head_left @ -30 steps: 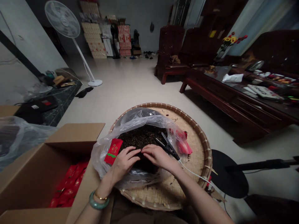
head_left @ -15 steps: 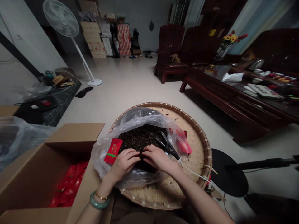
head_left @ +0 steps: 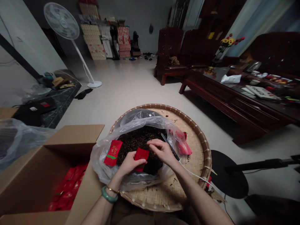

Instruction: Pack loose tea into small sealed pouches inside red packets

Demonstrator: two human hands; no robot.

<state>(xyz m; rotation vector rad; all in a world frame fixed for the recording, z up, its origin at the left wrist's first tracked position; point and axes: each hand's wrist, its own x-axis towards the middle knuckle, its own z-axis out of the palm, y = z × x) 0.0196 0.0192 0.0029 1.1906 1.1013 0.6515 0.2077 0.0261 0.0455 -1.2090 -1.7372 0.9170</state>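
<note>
Left hand [head_left: 130, 163] grasps a red packet [head_left: 142, 153] above dark leaves [head_left: 132, 139], its long axis pointing away from the person. Right hand [head_left: 161, 151], fingers bunched, hovers just right; whether it grips anything cannot be determined.

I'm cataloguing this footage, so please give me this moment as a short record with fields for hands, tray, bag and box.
Left hand: holds a red packet over dark leaves
Right hand: right of the packet; whether it holds anything is unclear
Woven tray: round, rimmed
Plastic bag: open on the tray, leaves inside
Green-banded packet: at the bag's left side
Black corded tool: beside the right hand, partly hidden
Cardboard box: open, left of the tray, red packets inside
</note>
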